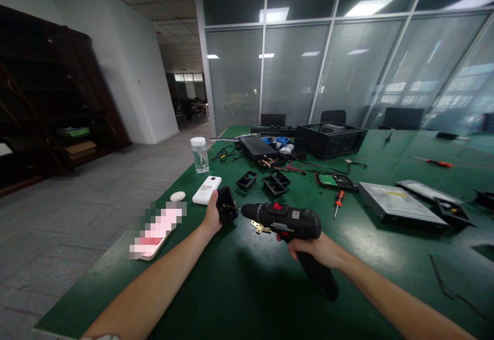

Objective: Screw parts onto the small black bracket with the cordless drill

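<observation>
My right hand (314,247) is closed round the grip of a black cordless drill (287,220), held level above the green table (239,288), its chuck pointing left. My left hand (213,215) grips a small black square frame part (226,204) standing on edge on the table, right in front of the drill's tip. A small brass hinge-like piece (259,227) lies on the table under the drill's nose.
Two more black frames (247,179) (276,181), a white box (207,190), a glass (200,155), a phone (156,229), a circuit board (332,179), an orange-handled screwdriver (338,201), an optical drive (401,203) and an open black computer case (328,139) lie about. The table's left edge drops to the floor.
</observation>
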Demonstrator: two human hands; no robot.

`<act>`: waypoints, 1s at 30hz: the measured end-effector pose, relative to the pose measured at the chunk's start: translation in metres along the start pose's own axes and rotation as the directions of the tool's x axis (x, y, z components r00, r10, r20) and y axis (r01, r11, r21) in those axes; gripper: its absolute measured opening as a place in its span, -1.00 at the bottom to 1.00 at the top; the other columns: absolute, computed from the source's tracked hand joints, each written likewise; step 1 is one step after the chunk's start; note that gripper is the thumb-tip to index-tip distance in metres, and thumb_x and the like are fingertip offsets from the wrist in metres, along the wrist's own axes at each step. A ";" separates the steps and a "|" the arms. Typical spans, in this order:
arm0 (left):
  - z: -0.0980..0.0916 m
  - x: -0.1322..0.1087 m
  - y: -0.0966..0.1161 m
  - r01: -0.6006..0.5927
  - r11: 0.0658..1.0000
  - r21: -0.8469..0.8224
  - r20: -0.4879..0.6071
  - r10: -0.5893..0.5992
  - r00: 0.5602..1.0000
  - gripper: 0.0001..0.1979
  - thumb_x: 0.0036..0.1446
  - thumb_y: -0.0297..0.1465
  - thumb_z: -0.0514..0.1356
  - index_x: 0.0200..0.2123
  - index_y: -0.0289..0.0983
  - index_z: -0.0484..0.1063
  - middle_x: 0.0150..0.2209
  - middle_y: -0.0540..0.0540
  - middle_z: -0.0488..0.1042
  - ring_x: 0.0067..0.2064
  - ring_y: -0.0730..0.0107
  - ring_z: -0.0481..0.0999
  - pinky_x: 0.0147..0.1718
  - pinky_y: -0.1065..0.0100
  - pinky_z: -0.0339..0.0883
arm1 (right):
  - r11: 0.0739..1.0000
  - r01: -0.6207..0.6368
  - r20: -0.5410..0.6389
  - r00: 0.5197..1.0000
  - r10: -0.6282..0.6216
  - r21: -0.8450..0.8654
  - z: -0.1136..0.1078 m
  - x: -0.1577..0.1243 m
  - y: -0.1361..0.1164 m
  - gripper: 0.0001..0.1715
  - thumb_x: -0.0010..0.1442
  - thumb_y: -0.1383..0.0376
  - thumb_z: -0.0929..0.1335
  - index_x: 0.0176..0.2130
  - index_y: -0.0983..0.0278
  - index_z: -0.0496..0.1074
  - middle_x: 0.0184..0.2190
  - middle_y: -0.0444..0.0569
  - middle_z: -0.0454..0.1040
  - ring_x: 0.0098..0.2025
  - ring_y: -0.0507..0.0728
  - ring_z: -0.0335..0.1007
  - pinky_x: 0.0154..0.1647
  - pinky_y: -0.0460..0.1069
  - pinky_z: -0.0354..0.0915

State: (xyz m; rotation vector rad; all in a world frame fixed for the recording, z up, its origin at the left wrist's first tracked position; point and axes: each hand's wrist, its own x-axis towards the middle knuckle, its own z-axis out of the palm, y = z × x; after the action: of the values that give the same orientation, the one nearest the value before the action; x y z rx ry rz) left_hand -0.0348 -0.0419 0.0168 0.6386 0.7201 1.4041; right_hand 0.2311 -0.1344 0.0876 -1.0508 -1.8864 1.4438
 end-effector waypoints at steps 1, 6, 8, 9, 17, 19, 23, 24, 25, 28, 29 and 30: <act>0.000 0.000 0.000 0.001 1.000 0.000 -0.004 -0.001 1.000 -0.43 -0.08 0.05 0.03 -0.32 -0.39 0.39 -0.50 -0.20 0.45 -0.48 0.24 0.47 -0.48 0.26 0.34 | 1.000 -0.002 0.006 1.000 0.002 0.001 0.000 0.000 0.000 -0.86 -0.10 0.39 0.28 -0.51 0.31 0.44 -0.40 -0.09 0.44 -0.49 0.01 0.24 -0.46 -0.11 0.18; -0.001 0.002 -0.001 0.018 1.000 0.002 -0.013 -0.018 1.000 -0.41 -0.11 0.06 0.04 -0.31 -0.38 0.38 -0.50 -0.19 0.45 -0.47 0.22 0.47 -0.48 0.26 0.34 | 1.000 -0.005 0.025 1.000 0.005 -0.023 0.000 0.000 0.000 -0.86 -0.09 0.38 0.26 -0.59 0.31 0.40 -0.54 -0.11 0.42 -0.50 0.03 0.26 -0.45 -0.09 0.19; -0.002 0.002 -0.001 0.020 1.000 0.015 -0.004 -0.020 1.000 -0.41 -0.11 0.06 0.04 -0.32 -0.38 0.38 -0.50 -0.20 0.45 -0.47 0.22 0.47 -0.48 0.26 0.34 | 1.000 0.003 0.027 1.000 -0.002 -0.026 0.000 0.000 0.000 -0.86 -0.08 0.38 0.27 -0.58 0.30 0.40 -0.57 -0.12 0.40 -0.49 0.04 0.26 -0.45 -0.09 0.18; -0.002 0.002 -0.001 0.021 1.000 0.023 0.000 -0.021 1.000 -0.41 -0.11 0.07 0.03 -0.32 -0.38 0.38 -0.50 -0.20 0.45 -0.48 0.22 0.47 -0.49 0.26 0.33 | 1.000 0.008 0.030 1.000 -0.007 -0.026 0.000 0.000 0.000 -0.86 -0.08 0.38 0.27 -0.58 0.30 0.40 -0.58 -0.13 0.39 -0.49 0.04 0.26 -0.44 -0.09 0.18; -0.002 0.005 -0.005 -0.021 0.998 0.061 0.005 0.021 1.000 -0.37 -0.12 0.08 0.05 -0.16 -0.31 0.29 -0.47 -0.14 0.45 -0.47 0.24 0.47 -0.48 0.24 0.34 | 0.996 -0.015 0.045 0.999 0.011 0.087 -0.001 0.005 0.008 -0.88 -0.06 0.35 0.31 -0.42 0.32 0.43 -0.64 -0.17 0.36 -0.55 0.02 0.25 -0.46 -0.08 0.17; -0.001 0.006 -0.005 -0.054 0.996 0.073 0.016 0.053 0.998 -0.35 -0.13 0.09 0.04 -0.10 -0.27 0.25 -0.44 -0.12 0.45 -0.46 0.25 0.48 -0.48 0.24 0.34 | 0.987 -0.030 0.066 0.998 0.020 0.157 -0.003 0.005 0.009 -0.79 -0.05 0.30 0.33 -0.32 0.33 0.42 -0.61 -0.16 0.37 -0.57 0.00 0.24 -0.48 -0.09 0.17; -0.001 0.008 -0.006 -0.089 0.991 0.099 0.072 0.082 0.994 -0.36 -0.09 0.09 0.00 -0.06 -0.24 0.23 -0.41 -0.12 0.45 -0.44 0.24 0.49 -0.47 0.25 0.34 | 0.975 -0.034 0.107 0.994 0.010 0.219 -0.009 0.007 0.010 -0.72 -0.05 0.24 0.36 -0.29 0.33 0.41 -0.38 -0.06 0.42 -0.55 -0.02 0.24 -0.51 -0.10 0.16; -0.001 0.008 -0.005 -0.095 0.991 0.099 0.081 0.087 0.993 -0.38 -0.08 0.08 0.00 -0.07 -0.24 0.23 -0.40 -0.12 0.46 -0.42 0.23 0.49 -0.46 0.24 0.35 | 0.975 -0.036 0.115 0.993 0.010 0.220 -0.010 0.007 0.010 -0.72 -0.04 0.23 0.36 -0.30 0.34 0.41 -0.38 -0.06 0.42 -0.55 -0.02 0.23 -0.51 -0.10 0.15; 0.000 0.009 -0.005 -0.100 0.990 0.096 0.085 0.092 0.992 -0.40 -0.07 0.06 0.00 -0.07 -0.24 0.23 -0.38 -0.13 0.46 -0.41 0.23 0.50 -0.44 0.23 0.35 | 0.974 -0.038 0.121 0.993 0.011 0.221 -0.010 0.008 0.011 -0.73 -0.03 0.23 0.35 -0.31 0.35 0.42 -0.40 -0.06 0.42 -0.55 -0.02 0.23 -0.51 -0.10 0.15; 0.001 0.011 -0.005 -0.089 0.992 0.084 0.066 0.084 0.994 -0.48 -0.03 0.00 0.04 -0.11 -0.23 0.25 -0.32 -0.14 0.47 -0.34 0.22 0.50 -0.39 0.23 0.35 | 0.975 -0.029 0.109 0.994 0.005 0.222 -0.010 0.009 0.013 -0.77 0.00 0.25 0.34 -0.34 0.37 0.43 -0.45 -0.07 0.41 -0.56 -0.03 0.23 -0.51 -0.10 0.15; 0.001 0.012 -0.005 -0.079 0.994 0.081 0.058 0.074 0.996 -0.50 -0.03 -0.02 0.05 -0.12 -0.23 0.27 -0.30 -0.14 0.47 -0.32 0.22 0.50 -0.38 0.23 0.35 | 0.975 -0.019 0.099 0.995 -0.003 0.219 -0.009 0.009 0.013 -0.78 0.00 0.26 0.33 -0.34 0.36 0.42 -0.43 -0.06 0.42 -0.56 -0.03 0.23 -0.50 -0.10 0.15; 0.002 0.012 -0.005 -0.070 0.994 0.078 0.050 0.066 0.997 -0.52 -0.02 -0.04 0.06 -0.13 -0.24 0.28 -0.28 -0.14 0.48 -0.30 0.23 0.50 -0.38 0.25 0.35 | 0.977 -0.006 0.087 0.996 -0.013 0.215 -0.009 0.008 0.014 -0.79 0.00 0.27 0.34 -0.33 0.35 0.42 -0.40 -0.06 0.42 -0.56 -0.02 0.24 -0.50 -0.09 0.16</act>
State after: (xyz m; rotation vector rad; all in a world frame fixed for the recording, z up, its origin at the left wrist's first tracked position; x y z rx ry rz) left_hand -0.0303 -0.0302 0.0133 0.7629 0.7256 1.4233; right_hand 0.2367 -0.1211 0.0767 -0.8931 -1.7422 1.6741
